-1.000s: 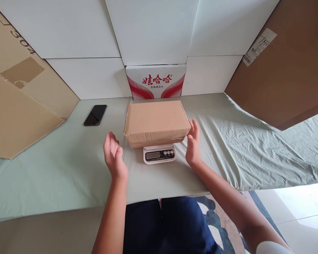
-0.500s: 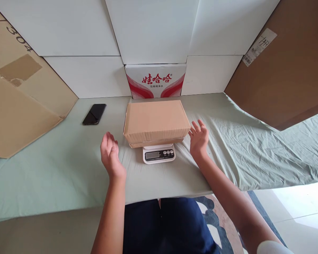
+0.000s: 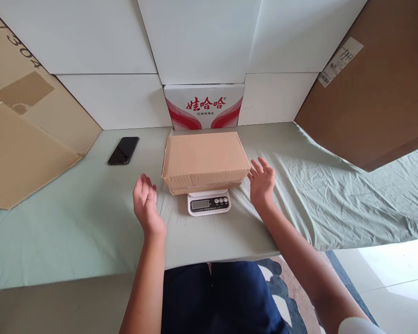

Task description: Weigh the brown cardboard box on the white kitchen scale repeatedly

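Note:
A closed brown cardboard box (image 3: pixel 206 157) rests on a small white digital scale (image 3: pixel 209 205). Only the scale's front, with its display and several buttons, sticks out from under the box; I cannot read any figure on the display. My left hand (image 3: pixel 146 202) is held apart from the box on its left, palm turned inward and fingers stretched. On the other side my right hand (image 3: pixel 262 183) is open beside the box's right front corner, fingers spread; whether a fingertip touches the cardboard I cannot tell. Neither hand holds anything.
A black phone (image 3: pixel 123 150) lies at the left on the green cloth (image 3: pixel 101 232). Behind the box stands a white and red carton (image 3: pixel 205 107) against white panels (image 3: pixel 202 41). Large cardboard sheets flank the surface at left (image 3: pixel 31 134) and right (image 3: pixel 376 102).

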`<state>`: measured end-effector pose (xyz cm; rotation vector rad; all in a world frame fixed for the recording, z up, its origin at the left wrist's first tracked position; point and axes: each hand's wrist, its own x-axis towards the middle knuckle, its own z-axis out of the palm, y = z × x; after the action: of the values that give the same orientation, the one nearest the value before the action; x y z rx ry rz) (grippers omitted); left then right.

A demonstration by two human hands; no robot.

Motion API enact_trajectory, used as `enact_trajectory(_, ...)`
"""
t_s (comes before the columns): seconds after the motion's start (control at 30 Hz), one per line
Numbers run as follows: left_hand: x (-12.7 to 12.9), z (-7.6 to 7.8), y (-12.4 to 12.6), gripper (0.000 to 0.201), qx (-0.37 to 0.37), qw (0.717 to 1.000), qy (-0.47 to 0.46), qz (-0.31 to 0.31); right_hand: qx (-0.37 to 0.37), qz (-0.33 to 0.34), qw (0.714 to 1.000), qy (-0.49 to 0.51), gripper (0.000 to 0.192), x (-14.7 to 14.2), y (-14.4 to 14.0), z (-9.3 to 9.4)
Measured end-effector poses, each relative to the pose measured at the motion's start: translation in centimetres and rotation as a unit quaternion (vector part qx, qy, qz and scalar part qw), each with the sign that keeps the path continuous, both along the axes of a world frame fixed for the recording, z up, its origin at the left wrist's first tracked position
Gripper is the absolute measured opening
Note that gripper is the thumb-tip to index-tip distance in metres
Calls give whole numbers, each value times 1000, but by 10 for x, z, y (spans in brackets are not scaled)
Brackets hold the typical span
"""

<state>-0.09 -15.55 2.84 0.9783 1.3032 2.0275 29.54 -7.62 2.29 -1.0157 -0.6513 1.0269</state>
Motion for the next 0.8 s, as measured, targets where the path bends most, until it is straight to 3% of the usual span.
enact_trajectory(0.23,1,0,-1,58,3,1000,1,-6,0,-5,1000,8,58,-2,-1,4)
enact_trajectory(0.53,2,0,-2,58,6,1000,13,-11,13,20,1000,-17,58,5,4,-5)
enact_trajectory(0.8,2,1,-1,57,2,1000,9,-3,-7,15,1000,2,54,1,0,6)
